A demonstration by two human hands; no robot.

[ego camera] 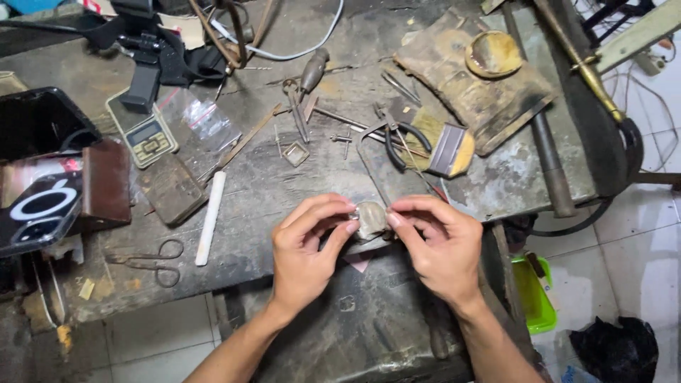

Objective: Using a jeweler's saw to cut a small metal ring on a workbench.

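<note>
My left hand [306,248] and my right hand [436,245] meet over the front edge of a worn grey workbench [284,184]. Between their fingertips they pinch a small greyish lump [370,218], dull and rounded, with both thumbs and forefingers closed on its sides. What the lump is made of I cannot tell. Just behind it lies a thin metal saw frame [369,159] and a pair of black-handled pliers [397,138].
On the bench: a white stick [211,216], scissors [152,259], a small digital scale [144,135], a phone [35,209], a brush [448,149], a hammer [550,159], a worn leather pad [475,78]. A green tray [533,294] sits on the tiled floor at right.
</note>
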